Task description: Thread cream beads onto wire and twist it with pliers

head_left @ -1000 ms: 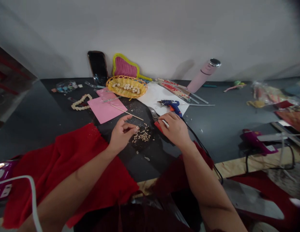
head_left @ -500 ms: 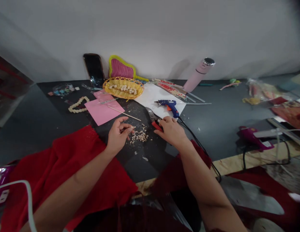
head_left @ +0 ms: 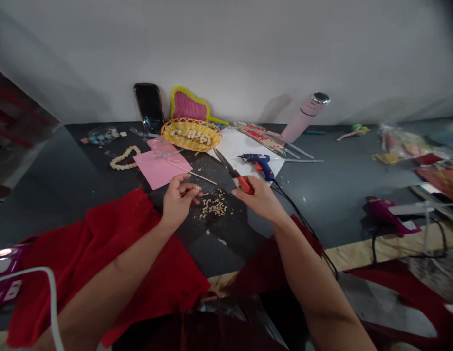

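Observation:
My left hand [head_left: 179, 199] is closed in a pinch around a small pale piece of stick, mostly hidden by the fingertips. Below and right of it lies a pile of short cut stick pieces [head_left: 215, 207] with crumbs around. My right hand [head_left: 262, 197] is wrapped round the red handle of a pair of shears [head_left: 231, 170]; their dark metal blades point up and left, raised over the table. A long thin wooden stick [head_left: 193, 173] lies just beyond my left hand, partly on pink paper [head_left: 159, 170]. A blue glue gun [head_left: 258, 162] rests beyond my right hand.
A yellow basket [head_left: 188, 141] with pale pieces stands at the back, beside a phone [head_left: 149, 107] and a pink flask [head_left: 303, 119]. A beaded loop [head_left: 124, 158] lies left. Red cloth [head_left: 117, 234] covers the near left edge. A purple glue gun [head_left: 389, 217] lies right.
My right hand has picked the shears up off the table and turned them, blades now pointing up and left. My left hand keeps its pinch in nearly the same place. The view has shifted slightly.

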A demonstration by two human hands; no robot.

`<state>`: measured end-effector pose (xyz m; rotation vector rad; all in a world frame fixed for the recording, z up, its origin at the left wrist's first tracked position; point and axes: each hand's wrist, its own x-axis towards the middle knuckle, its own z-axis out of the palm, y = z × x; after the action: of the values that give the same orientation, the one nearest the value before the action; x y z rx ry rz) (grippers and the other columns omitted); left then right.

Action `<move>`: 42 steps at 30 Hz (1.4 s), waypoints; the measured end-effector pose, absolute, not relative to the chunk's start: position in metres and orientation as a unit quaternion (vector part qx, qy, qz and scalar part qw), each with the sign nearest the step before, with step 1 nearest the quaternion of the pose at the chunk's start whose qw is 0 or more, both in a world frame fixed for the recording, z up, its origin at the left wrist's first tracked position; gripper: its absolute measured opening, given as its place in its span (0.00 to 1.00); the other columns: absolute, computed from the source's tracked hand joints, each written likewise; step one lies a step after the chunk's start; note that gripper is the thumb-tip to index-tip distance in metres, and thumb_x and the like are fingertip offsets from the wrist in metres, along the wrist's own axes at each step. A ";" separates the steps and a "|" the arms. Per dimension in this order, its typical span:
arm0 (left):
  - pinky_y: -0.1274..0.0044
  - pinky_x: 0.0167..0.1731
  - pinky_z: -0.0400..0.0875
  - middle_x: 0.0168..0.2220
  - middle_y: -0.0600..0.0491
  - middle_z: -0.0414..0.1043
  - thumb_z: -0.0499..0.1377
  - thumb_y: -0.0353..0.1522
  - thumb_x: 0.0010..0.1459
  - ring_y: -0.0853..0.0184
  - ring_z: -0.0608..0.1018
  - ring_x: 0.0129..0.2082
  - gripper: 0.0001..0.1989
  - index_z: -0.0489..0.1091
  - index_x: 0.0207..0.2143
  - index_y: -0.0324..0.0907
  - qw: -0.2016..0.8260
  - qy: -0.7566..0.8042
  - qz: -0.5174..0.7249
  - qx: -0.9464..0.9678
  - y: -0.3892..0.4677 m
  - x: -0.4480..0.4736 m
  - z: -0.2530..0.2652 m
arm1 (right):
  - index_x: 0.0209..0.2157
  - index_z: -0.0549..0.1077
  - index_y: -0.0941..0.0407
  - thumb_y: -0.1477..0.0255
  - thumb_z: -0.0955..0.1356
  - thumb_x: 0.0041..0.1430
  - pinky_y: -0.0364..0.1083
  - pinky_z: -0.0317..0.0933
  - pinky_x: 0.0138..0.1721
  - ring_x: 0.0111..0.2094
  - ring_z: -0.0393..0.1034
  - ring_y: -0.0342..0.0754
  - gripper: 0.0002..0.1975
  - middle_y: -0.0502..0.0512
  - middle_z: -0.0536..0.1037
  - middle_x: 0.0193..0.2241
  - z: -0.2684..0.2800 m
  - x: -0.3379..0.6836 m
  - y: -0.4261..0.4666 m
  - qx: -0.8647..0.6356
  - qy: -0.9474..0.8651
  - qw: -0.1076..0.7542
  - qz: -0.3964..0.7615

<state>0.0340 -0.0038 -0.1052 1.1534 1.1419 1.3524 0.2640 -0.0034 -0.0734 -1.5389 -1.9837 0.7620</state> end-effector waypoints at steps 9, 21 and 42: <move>0.78 0.23 0.73 0.30 0.55 0.71 0.60 0.31 0.50 0.68 0.78 0.28 0.20 0.58 0.45 0.43 0.481 0.472 0.571 0.469 0.002 0.028 -0.110 | 0.42 0.64 0.56 0.77 0.60 0.55 0.46 0.64 0.39 0.39 0.69 0.46 0.12 0.54 0.72 0.39 -0.077 0.247 -0.015 -0.438 -0.788 0.225 0.368; 0.76 0.26 0.75 0.29 0.56 0.71 0.60 0.29 0.51 0.70 0.77 0.25 0.21 0.56 0.46 0.44 0.450 0.468 0.601 0.466 0.009 0.019 -0.106 | 0.48 0.64 0.56 0.83 0.60 0.47 0.58 0.60 0.50 0.57 0.56 0.58 0.24 0.62 0.50 0.62 -0.078 0.246 -0.019 -0.437 -0.891 0.092 0.083; 0.74 0.28 0.76 0.28 0.57 0.72 0.60 0.29 0.50 0.69 0.78 0.25 0.21 0.57 0.45 0.44 0.456 0.483 0.588 0.461 0.008 0.020 -0.107 | 0.46 0.67 0.53 0.81 0.61 0.53 0.57 0.63 0.46 0.52 0.59 0.58 0.18 0.60 0.55 0.59 -0.071 0.241 -0.020 -0.436 -0.896 0.085 0.015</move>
<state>0.0195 0.0078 -0.1074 1.1380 1.1902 1.4511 0.2414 -0.0198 -0.0712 -1.2995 -2.6713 0.0435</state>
